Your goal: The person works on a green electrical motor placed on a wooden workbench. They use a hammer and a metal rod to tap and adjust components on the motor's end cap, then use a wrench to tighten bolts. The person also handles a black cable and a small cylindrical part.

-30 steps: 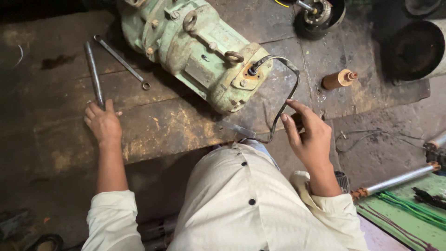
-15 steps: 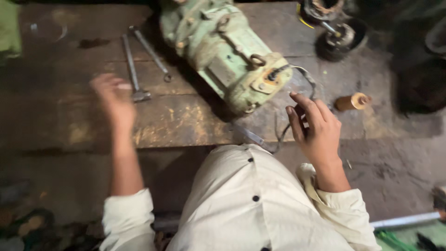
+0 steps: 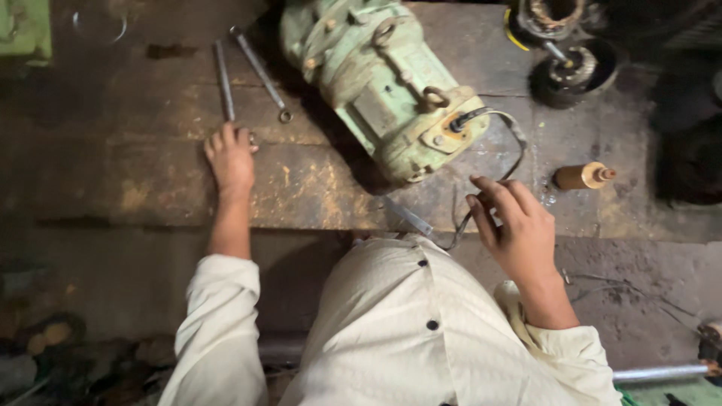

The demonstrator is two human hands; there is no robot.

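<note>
A worn pale-green electric motor [image 3: 383, 90] lies on its side on a rusty metal bench [image 3: 150, 188]. A black cable [image 3: 517, 143] loops from its end cover down toward me. My right hand [image 3: 519, 225] hovers beside that cable with its fingers spread, holding nothing. My left hand [image 3: 229, 159] lies flat on the bench, its fingertips at the lower end of a long steel wrench [image 3: 223, 79]. A second wrench [image 3: 259, 71] lies slanted just to the right of it, between the first wrench and the motor.
A small brown bottle [image 3: 583, 175] lies right of the motor. Dark round motor parts [image 3: 560, 53] sit at the back right. A flat metal strip [image 3: 410, 216] rests at the bench's front edge. A steel pipe [image 3: 662, 372] lies low on the right, a green box [image 3: 22, 30] at top left.
My left hand, raised and blurred half a second ago, has come back down onto the bench at the wrench's lower end. My right hand has stayed by the cable.
</note>
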